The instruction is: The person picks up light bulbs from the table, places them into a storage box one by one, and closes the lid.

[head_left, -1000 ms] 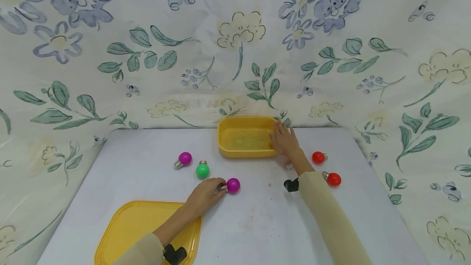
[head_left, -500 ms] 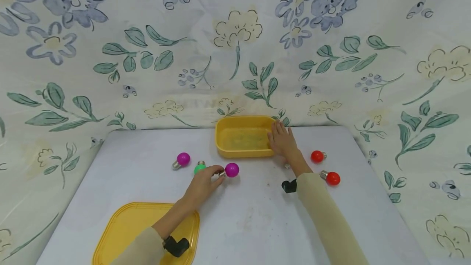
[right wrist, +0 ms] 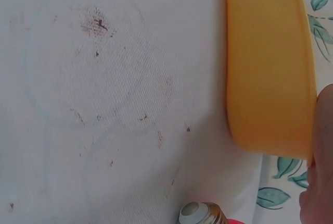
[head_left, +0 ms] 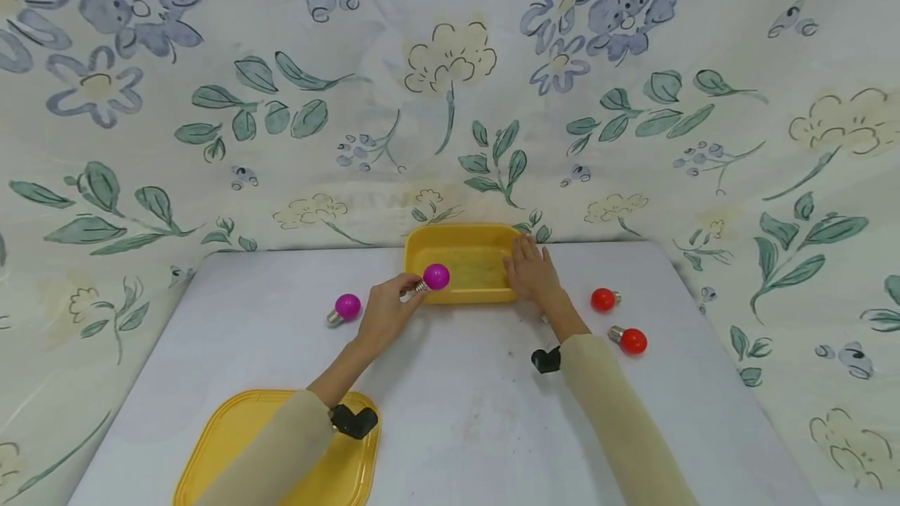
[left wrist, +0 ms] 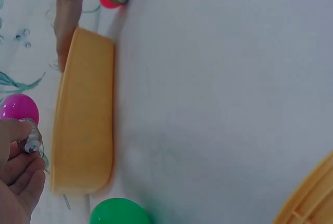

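My left hand (head_left: 388, 311) pinches a magenta light bulb (head_left: 437, 276) by its metal screw base, the round end pointing away from the fingers. In the head view the bulb overlaps the front left part of a yellow plastic container (head_left: 460, 297), whose inside shows no bulbs. My right hand (head_left: 534, 268) rests with fingers extended on the container's right rim. In the left wrist view the held bulb's metal base (left wrist: 31, 138) shows between thumb and fingers, and a green bulb (left wrist: 119, 212) lies near the container; my left hand hides it in the head view.
Another magenta bulb (head_left: 348, 306) lies on the white table left of my left hand. Two red bulbs, one farther back (head_left: 603, 300) and one nearer (head_left: 633, 340), lie at the right. Beneath my right wrist is a bulb's metal base (right wrist: 200, 214). A yellow lid (head_left: 281, 482) lies front left.
My left hand has carried the magenta bulb up from the table and away from me, to the container's front rim. My right hand has stayed at the container's right side.
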### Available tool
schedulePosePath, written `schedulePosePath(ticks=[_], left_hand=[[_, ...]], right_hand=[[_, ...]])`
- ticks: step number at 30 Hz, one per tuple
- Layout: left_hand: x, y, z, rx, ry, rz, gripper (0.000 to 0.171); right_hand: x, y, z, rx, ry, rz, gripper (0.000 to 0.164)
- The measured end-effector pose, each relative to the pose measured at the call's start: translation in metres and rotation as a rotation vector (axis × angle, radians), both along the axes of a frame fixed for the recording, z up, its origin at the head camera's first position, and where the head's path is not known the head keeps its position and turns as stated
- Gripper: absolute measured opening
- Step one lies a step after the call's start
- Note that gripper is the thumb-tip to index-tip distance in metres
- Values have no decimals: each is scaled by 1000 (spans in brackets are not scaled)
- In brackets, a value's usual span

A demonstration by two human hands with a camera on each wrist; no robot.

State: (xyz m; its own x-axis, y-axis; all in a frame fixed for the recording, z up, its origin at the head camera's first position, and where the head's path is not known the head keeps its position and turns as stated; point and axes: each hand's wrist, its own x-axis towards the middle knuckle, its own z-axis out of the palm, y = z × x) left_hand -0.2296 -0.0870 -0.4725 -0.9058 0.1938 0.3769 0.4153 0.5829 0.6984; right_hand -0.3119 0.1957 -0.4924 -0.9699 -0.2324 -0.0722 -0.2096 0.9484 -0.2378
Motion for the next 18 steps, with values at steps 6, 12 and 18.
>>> schedulePosePath(ticks=[6,12,18], left_hand=[[-15,0,0,-4,-50,-3,23],[-26,0,2,-64,-129,17,26],[-34,3,6,-120,-172,30,27]], right_hand=[[1,-5,-2,1,10,-2,61],[1,-9,-3,-3,19,3,61],[1,-14,-4,0,29,0,61]])
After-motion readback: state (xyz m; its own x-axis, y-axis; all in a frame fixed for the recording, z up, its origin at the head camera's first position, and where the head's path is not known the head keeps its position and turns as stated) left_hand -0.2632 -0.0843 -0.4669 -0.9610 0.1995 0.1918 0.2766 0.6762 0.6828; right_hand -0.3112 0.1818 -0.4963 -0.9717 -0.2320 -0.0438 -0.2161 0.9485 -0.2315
